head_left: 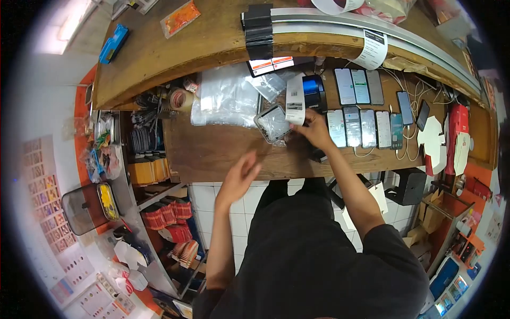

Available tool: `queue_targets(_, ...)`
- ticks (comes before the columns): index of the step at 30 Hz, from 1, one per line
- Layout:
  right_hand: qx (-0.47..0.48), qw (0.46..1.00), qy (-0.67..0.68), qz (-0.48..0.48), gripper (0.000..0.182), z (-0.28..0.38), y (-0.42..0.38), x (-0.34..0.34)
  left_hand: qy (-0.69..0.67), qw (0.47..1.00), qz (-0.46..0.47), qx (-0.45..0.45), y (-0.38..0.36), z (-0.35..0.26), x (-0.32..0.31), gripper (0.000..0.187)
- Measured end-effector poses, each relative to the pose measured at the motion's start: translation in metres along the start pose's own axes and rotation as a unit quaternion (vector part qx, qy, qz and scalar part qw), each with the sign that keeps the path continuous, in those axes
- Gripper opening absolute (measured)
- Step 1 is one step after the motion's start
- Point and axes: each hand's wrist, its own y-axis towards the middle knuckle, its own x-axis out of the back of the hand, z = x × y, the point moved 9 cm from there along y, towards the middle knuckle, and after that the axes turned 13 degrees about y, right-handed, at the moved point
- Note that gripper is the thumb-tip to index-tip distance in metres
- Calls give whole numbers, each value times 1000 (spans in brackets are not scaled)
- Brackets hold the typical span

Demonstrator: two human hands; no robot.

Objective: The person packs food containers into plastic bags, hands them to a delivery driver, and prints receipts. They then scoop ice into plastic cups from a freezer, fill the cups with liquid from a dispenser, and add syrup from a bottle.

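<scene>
My right hand (314, 131) is at the lower end of a white printed paper strip (295, 101), its fingers closed on the strip's bottom edge. The strip lies beside a black printer with a blue glossy top (314, 90). Left of the strip, a clear plastic tray (274, 125) with crumpled clear wrap sits close to my fingertips. My left hand (240, 175) hovers over the front edge of the wooden desk (204, 151), slightly blurred, fingers loosely apart and holding nothing. Behind it lies a stack of clear plastic bags (226, 98).
Rows of phones (352, 125) lie right of the printer, some with white cables (411, 141). A raised wooden shelf (202, 53) overhangs the desk's back. A tape roll (179, 99) stands at the left. Red packets (170, 215) fill the shelves below.
</scene>
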Motion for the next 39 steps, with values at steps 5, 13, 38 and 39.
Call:
queue_targets(5,-149,986,48,64,29,14,-83,-58,-136,983,122,-9,106,-37,-70,37)
queue_targets(13,195,953,-186,139,23,175,-82,-5,175,924,229,-250,42,-136,-97,41)
queue_targets(38,131,921,-216,296,24,266,-73,142,-158,977,-24,-140,48,-260,-114,25)
queue_targets(39,121,922,-227,288,22,283,-72,145,-122,979,-51,-156,54,-265,-108,26)
